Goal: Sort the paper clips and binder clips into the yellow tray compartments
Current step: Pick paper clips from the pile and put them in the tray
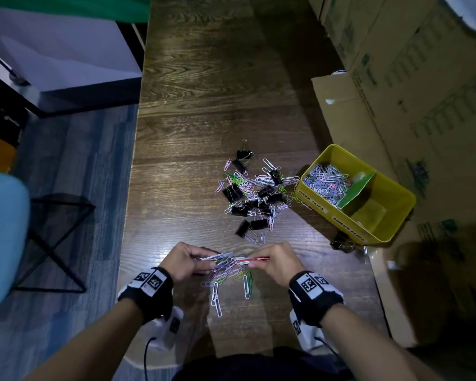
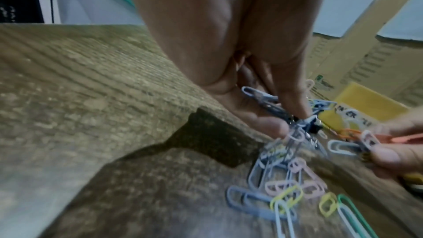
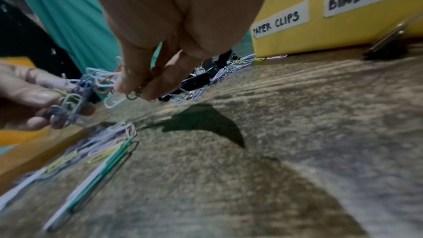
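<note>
My left hand (image 1: 188,259) and right hand (image 1: 270,261) each pinch one end of a tangled bunch of coloured paper clips (image 1: 232,260) just above the table's near edge. Loose paper clips (image 1: 231,281) lie beneath the hands. Farther back sits a mixed pile of black binder clips and paper clips (image 1: 254,193). The yellow tray (image 1: 396,232) stands at the right; its left compartment holds many paper clips (image 1: 327,180), its right compartment looks bare. In the left wrist view the left fingers (image 2: 286,97) grip the tangle (image 2: 297,133). The right fingers (image 3: 137,82) pinch clips in the right wrist view.
One black binder clip (image 1: 341,242) lies by the tray's near corner. Cardboard boxes (image 1: 423,92) line the table's right side. The wooden table (image 1: 217,92) stretches away behind the pile. A black wire stool (image 1: 55,237) stands on the floor at left.
</note>
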The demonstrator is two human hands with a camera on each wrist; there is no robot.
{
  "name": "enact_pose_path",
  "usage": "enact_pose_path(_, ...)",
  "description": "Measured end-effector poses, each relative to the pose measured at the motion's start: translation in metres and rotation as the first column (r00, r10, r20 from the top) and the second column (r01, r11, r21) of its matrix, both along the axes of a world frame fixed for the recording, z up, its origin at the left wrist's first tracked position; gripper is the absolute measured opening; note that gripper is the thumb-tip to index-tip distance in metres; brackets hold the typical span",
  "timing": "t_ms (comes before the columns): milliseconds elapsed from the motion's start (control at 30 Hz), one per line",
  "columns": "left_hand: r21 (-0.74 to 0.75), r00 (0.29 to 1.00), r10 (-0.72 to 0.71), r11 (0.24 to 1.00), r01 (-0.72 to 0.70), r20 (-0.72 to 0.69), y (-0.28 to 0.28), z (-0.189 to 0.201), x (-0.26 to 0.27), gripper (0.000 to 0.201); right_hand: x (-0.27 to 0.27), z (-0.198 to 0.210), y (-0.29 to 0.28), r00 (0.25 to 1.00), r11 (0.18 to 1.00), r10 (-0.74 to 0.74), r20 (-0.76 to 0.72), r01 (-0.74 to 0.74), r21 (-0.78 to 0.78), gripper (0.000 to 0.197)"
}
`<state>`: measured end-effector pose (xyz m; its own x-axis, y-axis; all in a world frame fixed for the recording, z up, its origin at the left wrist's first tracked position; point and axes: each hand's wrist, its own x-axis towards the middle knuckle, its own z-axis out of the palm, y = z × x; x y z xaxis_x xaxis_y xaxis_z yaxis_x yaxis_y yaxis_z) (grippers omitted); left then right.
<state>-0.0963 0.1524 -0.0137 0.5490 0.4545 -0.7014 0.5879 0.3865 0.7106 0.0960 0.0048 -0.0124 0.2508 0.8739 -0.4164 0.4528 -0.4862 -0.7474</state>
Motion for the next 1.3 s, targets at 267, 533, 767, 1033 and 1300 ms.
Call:
enact_pose_path(267,-0.112,0.994,-0.034,0.993,0.046,0.104,0.025,0.057,0.048,0.024,0.031,0.027,-0.015,0.91,0.926,-0.329,-0.254,0.364,0.103,0.017)
enact_pose_path(533,-0.094,0.929,-0.115,0.983,0.158,0.353,0.032,0.123,0.183,0.022,0.09,0.072,-0.033,0.721,0.639,-0.599,-0.349,0.693,0.335,0.025)
enact_pose_path(767,0.231,0.942,-0.266,0.948,0.217,0.207,0.003,0.098,0.29,0.024,0.149,0.096,-0.039,0.602,0.473,-0.741,-0.297,0.782,0.405,0.023)
enact_pose_path(1033,0.639,0.685,-0.66,0.39,0.663,-0.308,-0.016,0.046,0.298,0.032,0.192,0.098,-0.006,0.752,0.761,-0.643,0.147,0.604,0.237,0.027)
enact_pose_path(1300,0.813,0.872,-0.486,0.53,0.24,0.059,0.008,0.059,0.215,0.03,0.196,0.077,0.047,0.86,0.935,-0.165,0.483,0.292,-0.2,0.03)
